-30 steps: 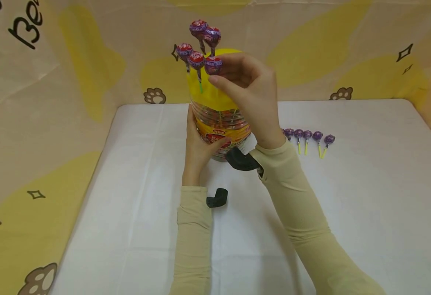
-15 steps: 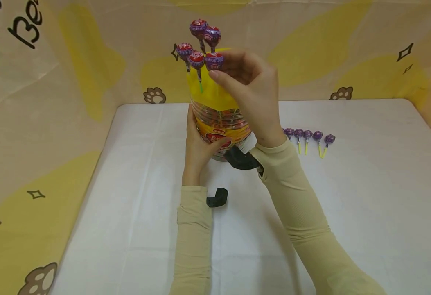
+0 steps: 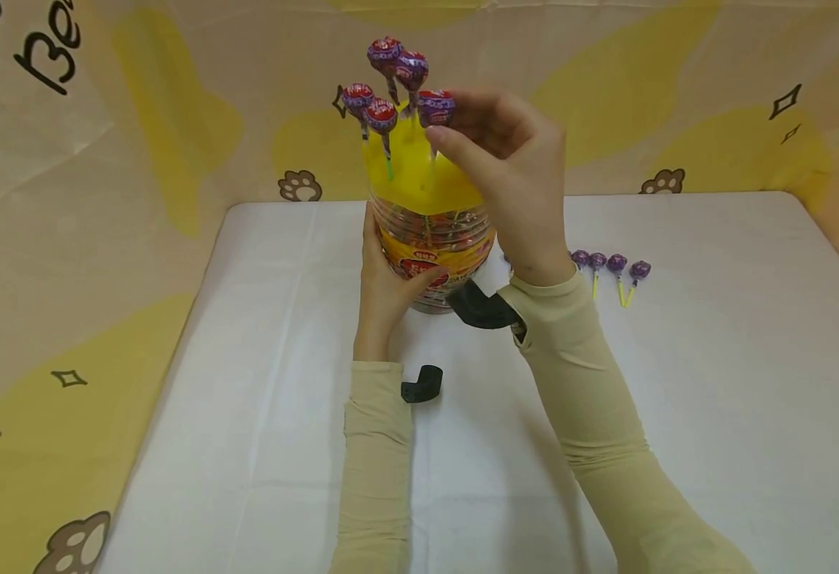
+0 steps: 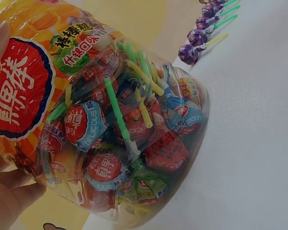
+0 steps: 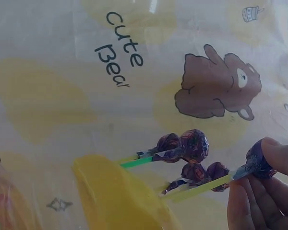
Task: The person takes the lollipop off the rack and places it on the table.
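Note:
A clear plastic jar (image 3: 448,231) full of wrapped lollipops stands on the table under a yellow lid (image 3: 419,182). My left hand (image 3: 385,291) grips its left side, thumb across the orange label. Up at the lid, my right hand (image 3: 523,171) pinches a purple-wrapped lollipop (image 3: 437,108) by its head between thumb and fingers. Its yellow stick (image 5: 197,188) points down to the lid, the tip right at the yellow plastic in the right wrist view. Several more purple lollipops (image 3: 381,116) stand upright in the lid, to the left of the held one.
A row of purple lollipops (image 3: 617,265) lies on the white tablecloth (image 3: 720,383), right of the jar and partly behind my right forearm. A printed yellow and cream cloth (image 3: 605,88) forms the back and side walls. Black wrist mounts (image 3: 422,384) jut from both sleeves.
My right hand has moved right and slightly up with the pinched lollipop, away from the other standing ones. More of the lid shows. The left hand and the jar have stayed put.

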The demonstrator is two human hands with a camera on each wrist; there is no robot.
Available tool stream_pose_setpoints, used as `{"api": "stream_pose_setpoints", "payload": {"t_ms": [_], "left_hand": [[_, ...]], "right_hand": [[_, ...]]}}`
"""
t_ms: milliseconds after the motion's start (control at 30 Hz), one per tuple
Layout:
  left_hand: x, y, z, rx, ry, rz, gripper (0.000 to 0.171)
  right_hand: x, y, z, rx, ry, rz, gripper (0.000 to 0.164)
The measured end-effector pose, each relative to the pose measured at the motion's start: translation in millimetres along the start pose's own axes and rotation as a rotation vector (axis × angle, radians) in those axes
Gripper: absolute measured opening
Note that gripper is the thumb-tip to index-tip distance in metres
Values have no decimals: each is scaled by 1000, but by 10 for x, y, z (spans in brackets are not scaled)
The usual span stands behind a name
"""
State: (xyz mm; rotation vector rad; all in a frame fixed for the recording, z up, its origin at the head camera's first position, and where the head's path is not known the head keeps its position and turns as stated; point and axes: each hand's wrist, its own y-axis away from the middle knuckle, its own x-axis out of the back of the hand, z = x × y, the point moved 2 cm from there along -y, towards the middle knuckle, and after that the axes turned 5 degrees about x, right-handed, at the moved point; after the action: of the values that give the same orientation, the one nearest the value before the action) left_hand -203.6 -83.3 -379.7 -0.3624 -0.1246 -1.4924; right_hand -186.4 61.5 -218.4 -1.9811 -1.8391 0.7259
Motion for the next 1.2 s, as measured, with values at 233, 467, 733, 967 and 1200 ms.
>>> {"api": "stream_pose_setpoints", "payload": {"t_ms": [233, 467, 733, 967, 1200], "left_hand": [[-9, -5, -1, -18, 18, 0, 110], [-20, -7, -12, -22, 29, 1, 112], [-14, -21, -32, -39, 25, 9, 116], [-4, -21, -39, -56, 23, 13, 115], [-21, -30, -33, -65, 34, 8, 116]], "right_hand": [[122, 20, -10, -16, -39, 42, 23], [324, 82, 15, -33, -112, 92, 20], [605, 182, 97, -55, -159, 164, 17], [772, 280, 177, -68, -168, 212, 20], [1024, 409, 287, -89, -150, 242, 21]]}}
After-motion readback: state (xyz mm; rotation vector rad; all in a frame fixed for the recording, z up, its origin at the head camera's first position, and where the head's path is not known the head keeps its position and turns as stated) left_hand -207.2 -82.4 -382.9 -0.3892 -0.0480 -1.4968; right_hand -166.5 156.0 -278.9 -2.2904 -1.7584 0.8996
